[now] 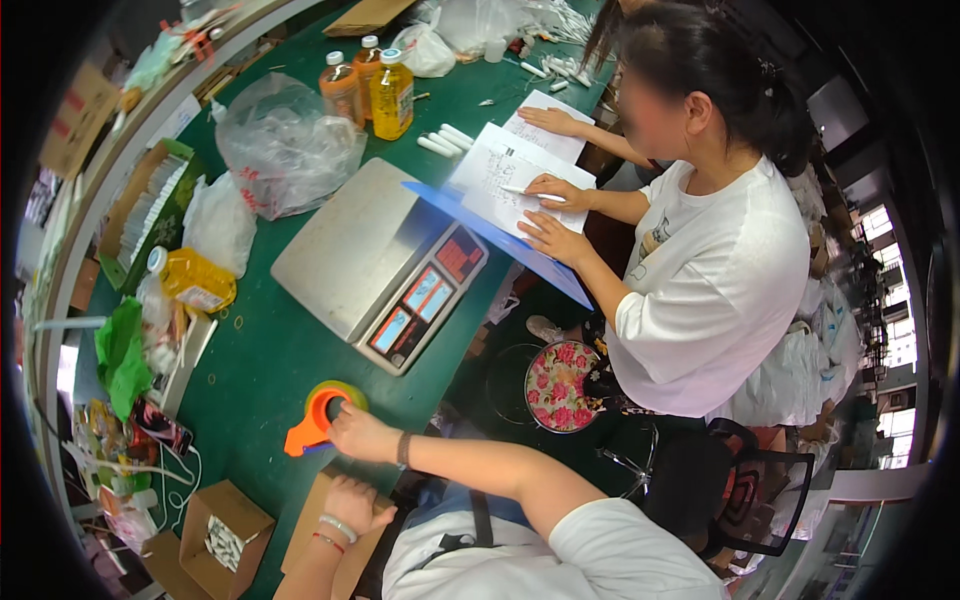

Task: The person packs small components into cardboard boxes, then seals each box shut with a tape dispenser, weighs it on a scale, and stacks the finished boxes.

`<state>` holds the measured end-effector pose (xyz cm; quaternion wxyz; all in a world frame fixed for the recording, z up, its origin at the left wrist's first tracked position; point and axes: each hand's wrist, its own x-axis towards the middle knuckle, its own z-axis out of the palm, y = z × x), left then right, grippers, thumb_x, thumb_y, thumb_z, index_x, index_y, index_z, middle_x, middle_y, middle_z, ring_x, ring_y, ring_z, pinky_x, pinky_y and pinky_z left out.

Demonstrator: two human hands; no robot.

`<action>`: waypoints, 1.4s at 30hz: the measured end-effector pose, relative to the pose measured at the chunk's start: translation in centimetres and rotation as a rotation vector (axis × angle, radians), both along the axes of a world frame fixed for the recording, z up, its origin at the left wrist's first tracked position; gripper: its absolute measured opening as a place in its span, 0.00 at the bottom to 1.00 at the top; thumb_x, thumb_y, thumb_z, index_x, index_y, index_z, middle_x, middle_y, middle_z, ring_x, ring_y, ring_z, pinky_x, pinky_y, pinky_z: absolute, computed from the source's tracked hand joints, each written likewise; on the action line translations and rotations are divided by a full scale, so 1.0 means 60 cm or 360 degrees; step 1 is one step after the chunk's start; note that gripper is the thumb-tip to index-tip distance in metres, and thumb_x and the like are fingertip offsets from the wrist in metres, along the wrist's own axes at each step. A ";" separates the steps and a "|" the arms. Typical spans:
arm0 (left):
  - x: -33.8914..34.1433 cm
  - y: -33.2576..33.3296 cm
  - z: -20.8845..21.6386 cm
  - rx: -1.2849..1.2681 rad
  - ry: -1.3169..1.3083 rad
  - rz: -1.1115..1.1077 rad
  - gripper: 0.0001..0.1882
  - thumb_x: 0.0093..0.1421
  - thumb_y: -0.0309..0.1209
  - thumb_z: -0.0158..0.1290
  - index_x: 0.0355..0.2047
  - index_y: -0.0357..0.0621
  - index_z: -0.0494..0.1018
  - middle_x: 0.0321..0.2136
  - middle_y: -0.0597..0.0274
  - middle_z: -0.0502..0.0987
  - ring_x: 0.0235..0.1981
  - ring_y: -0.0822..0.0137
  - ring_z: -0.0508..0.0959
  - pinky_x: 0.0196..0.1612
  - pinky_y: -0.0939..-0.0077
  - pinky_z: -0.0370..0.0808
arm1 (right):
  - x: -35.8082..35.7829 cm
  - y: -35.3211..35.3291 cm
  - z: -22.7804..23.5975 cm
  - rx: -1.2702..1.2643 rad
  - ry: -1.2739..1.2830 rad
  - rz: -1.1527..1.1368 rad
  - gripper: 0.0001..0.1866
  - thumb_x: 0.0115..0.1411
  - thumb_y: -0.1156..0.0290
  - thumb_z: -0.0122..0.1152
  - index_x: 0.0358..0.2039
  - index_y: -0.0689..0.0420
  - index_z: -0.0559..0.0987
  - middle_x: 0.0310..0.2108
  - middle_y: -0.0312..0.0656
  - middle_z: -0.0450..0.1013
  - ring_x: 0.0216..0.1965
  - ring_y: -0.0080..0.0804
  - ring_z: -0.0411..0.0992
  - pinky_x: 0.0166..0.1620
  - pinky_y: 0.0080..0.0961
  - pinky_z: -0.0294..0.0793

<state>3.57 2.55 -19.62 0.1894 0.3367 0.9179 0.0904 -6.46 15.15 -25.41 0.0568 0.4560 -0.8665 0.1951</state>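
The scale [345, 250] sat on the green table [262, 365]. On the near side of the scale lay the orange tape cutter [306, 432]. The right hand [367, 433] was curled at the tape cutter's edge, but I could not tell if it was clamped on it. The left hand [352, 506], farther from the scale, was over the brown cardboard [360, 555]. Its fingers were bent, and I could not tell if they gripped anything. It seemed that the step in hand was handling the tape cutter beside the cardboard. The next move seemed to call for 1 firm hand on the tape cutter and 1 still hand on the cardboard.
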 end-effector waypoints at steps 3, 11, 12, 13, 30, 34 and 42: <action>-0.001 -0.002 -0.010 0.0023 -0.0013 0.0069 0.23 0.46 0.52 0.49 0.20 0.43 0.77 0.22 0.63 0.78 0.26 0.64 0.75 0.41 0.70 0.65 | -0.006 0.002 -0.010 -0.0175 0.0010 -0.0044 0.07 0.48 0.69 0.50 0.24 0.59 0.72 0.21 0.41 0.70 0.29 0.36 0.71 0.50 0.36 0.63; -0.004 -0.007 -0.032 0.0143 -0.0064 0.0145 0.15 0.46 0.45 0.51 0.22 0.46 0.76 0.22 0.61 0.77 0.27 0.62 0.76 0.34 0.69 0.68 | -0.004 0.042 0.058 -0.1248 -0.0363 0.0250 0.09 0.49 0.73 0.52 0.31 0.61 0.70 0.35 0.46 0.66 0.41 0.41 0.65 0.52 0.37 0.61; 0.001 -0.004 -0.030 0.0042 0.0024 0.0212 0.15 0.44 0.44 0.52 0.24 0.46 0.77 0.24 0.60 0.77 0.28 0.61 0.76 0.35 0.69 0.69 | 0.016 0.043 0.062 -0.1261 -0.0646 0.0301 0.09 0.48 0.73 0.53 0.32 0.60 0.70 0.37 0.46 0.65 0.41 0.41 0.65 0.51 0.35 0.62; 0.007 -0.002 -0.031 -0.0059 0.0112 0.0284 0.16 0.43 0.44 0.52 0.26 0.47 0.77 0.26 0.58 0.77 0.30 0.59 0.76 0.36 0.69 0.69 | 0.040 0.044 0.062 -0.1264 -0.0930 0.0358 0.10 0.48 0.74 0.54 0.33 0.60 0.70 0.38 0.47 0.65 0.42 0.42 0.65 0.50 0.34 0.63; 0.305 -0.146 -0.056 0.0719 0.0587 0.3458 0.20 0.61 0.38 0.43 0.49 0.37 0.62 0.41 0.47 0.71 0.44 0.52 0.72 0.48 0.67 0.70 | 0.163 -0.021 -0.032 -0.0816 -0.1954 0.0136 0.45 0.57 0.54 0.50 0.60 0.72 0.39 0.63 0.60 0.34 0.65 0.48 0.33 0.64 0.31 0.38; 0.323 -0.170 -0.056 0.0957 0.0375 0.3321 0.31 0.61 0.47 0.40 0.54 0.32 0.59 0.51 0.48 0.65 0.51 0.57 0.66 0.55 0.66 0.61 | 0.175 -0.032 -0.029 -0.0832 -0.1899 0.0079 0.47 0.55 0.56 0.53 0.60 0.71 0.38 0.63 0.59 0.33 0.65 0.48 0.33 0.65 0.32 0.37; 0.313 -0.189 -0.021 0.1278 -0.0083 0.3480 0.39 0.57 0.59 0.40 0.57 0.38 0.56 0.54 0.53 0.62 0.53 0.59 0.65 0.54 0.67 0.63 | 0.192 -0.048 0.042 -0.0662 -0.2158 -0.0215 0.50 0.48 0.60 0.62 0.63 0.50 0.40 0.57 0.64 0.46 0.59 0.58 0.48 0.59 0.41 0.52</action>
